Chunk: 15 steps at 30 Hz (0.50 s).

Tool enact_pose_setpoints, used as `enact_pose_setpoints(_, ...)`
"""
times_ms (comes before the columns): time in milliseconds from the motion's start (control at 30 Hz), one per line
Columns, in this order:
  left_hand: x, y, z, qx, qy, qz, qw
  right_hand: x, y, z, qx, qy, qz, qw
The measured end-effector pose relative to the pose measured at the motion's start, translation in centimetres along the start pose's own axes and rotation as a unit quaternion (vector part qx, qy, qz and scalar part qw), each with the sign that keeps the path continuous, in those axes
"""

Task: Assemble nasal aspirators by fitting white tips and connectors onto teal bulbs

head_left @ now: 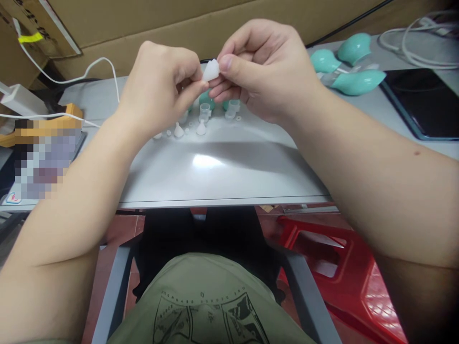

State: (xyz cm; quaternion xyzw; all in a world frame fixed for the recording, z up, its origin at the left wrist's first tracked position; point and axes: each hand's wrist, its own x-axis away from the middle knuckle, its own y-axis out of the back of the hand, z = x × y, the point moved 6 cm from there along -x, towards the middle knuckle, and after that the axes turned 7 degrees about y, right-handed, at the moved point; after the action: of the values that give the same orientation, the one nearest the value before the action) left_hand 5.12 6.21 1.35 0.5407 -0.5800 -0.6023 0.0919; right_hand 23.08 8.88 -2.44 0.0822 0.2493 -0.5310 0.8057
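Raised over the back of the table, my left hand (168,81) and my right hand (265,69) pinch a small white translucent cone-shaped piece (211,70) between them. The left thumb and forefinger grip its lower left side, and the right thumb presses its right side. Below the hands lie clear plastic cup-like parts (205,111), with rounded mint-green parts (207,99) behind them, partly covered by my fingers. Nearer to me sit small white funnel-shaped pieces (201,127) and a few tiny bits. Part of this row is hidden behind my left hand.
Mint-green bulb-shaped parts (359,82) lie at the back right, beside a dark tablet (425,102) and a coiled white cable (405,45). At the left are a white adapter (23,100) and an orange-yellow object (73,112). Cardboard (150,24) backs the table; a red stool (344,267) stands below right.
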Motion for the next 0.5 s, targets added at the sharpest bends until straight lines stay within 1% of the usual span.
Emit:
enact_pose_setpoints(67,-0.1,-0.1,0.0,-0.010,-0.002,0.007,1.000,-0.1,0.0,-0.1,-0.009,-0.008,0.000,1.000)
enact_pose_setpoints(267,0.2,-0.5,-0.1,-0.081,-0.031,-0.024,0.996,0.0,0.2,-0.5,-0.026,-0.050,0.012,0.998)
enact_pose_setpoints(367,0.0,-0.7,0.5,-0.121,-0.017,-0.022,0.992,0.1,0.1,-0.6,-0.019,-0.061,0.005,0.998)
enact_pose_setpoints(433,-0.2,-0.9,0.9,-0.148,-0.004,-0.009,0.989,0.2,-0.1,-0.4,-0.006,-0.061,-0.012,0.998)
enact_pose_setpoints(500,-0.3,-0.9,1.0,-0.167,0.008,-0.011,0.986,0.3,-0.4,-0.2,0.010,-0.062,-0.031,0.998)
